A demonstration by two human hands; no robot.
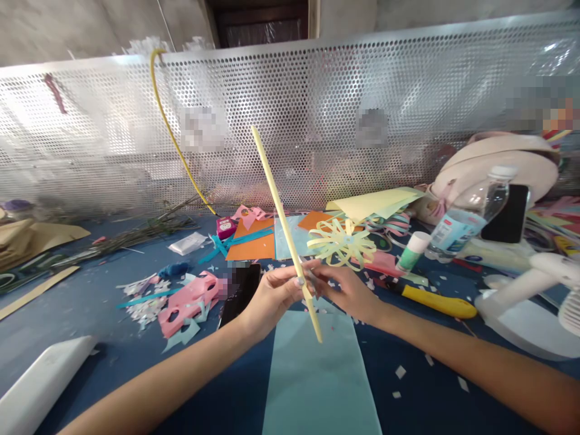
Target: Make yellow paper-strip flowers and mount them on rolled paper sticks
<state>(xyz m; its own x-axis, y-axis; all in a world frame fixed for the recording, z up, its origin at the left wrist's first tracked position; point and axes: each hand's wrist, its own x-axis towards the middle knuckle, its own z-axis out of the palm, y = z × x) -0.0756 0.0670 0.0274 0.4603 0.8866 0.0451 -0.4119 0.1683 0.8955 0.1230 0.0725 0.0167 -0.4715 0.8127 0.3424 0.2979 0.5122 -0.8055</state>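
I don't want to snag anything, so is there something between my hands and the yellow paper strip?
Nothing visible. Your left hand pinches the yellow paper strip directly; your right hand is right beside it, exact contact unclear.

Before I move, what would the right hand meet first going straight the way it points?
Probably the yellow strip held by the left hand; the right hand may already touch it, as depth is unclear.

Head view, close, facing forward and down across table [226, 402] toward perforated panel [290, 109]
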